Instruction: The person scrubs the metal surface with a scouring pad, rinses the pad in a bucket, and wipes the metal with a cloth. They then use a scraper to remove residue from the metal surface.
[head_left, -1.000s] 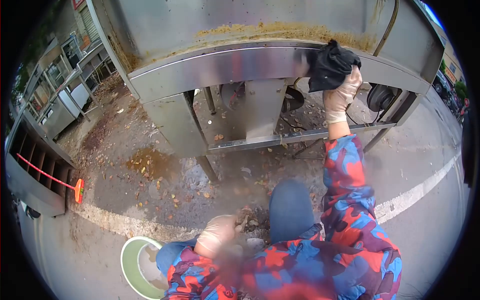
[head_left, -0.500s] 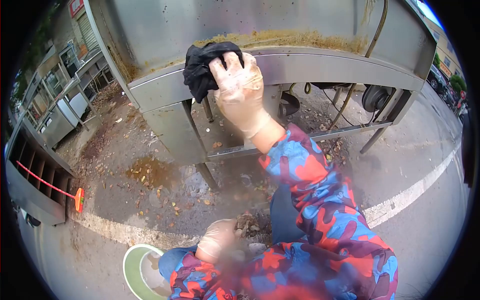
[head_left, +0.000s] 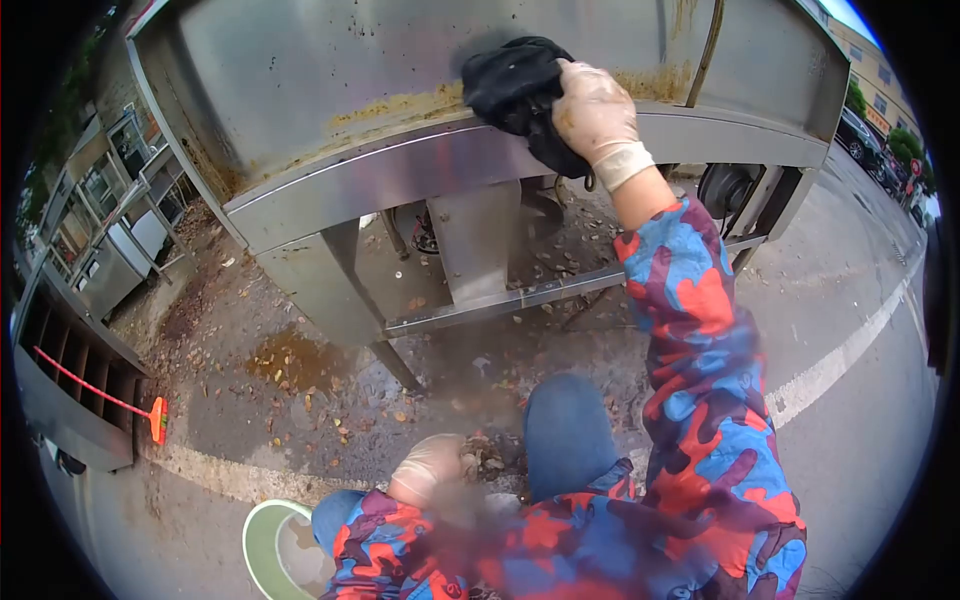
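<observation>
My right hand (head_left: pixel 600 112), in a thin pale glove, grips a bunched black cloth (head_left: pixel 515 85). The cloth lies over the front ledge of a large stainless-steel unit (head_left: pixel 400 170), and part of it hangs below the rim. Yellow-brown grime (head_left: pixel 395 108) runs along the seam above the ledge, on both sides of the cloth. My left hand (head_left: pixel 430 468), gloved too, is low by my left knee; a blurred patch over the view hides its fingers. Just below it to the left stands a pale green bucket (head_left: pixel 262 545).
Below the unit are metal legs, a crossbar (head_left: pixel 510 303) and a dark round wheel-like part (head_left: pixel 727 187). Fallen leaves and a brown puddle (head_left: pixel 290 358) cover the pavement. At the left, an orange brush with a red handle (head_left: pixel 95 385) leans on a metal rack (head_left: pixel 85 410).
My right hand has moved the black cloth rightwards and slightly up along the ledge. The view has shifted a little. My left hand stays low near the knee.
</observation>
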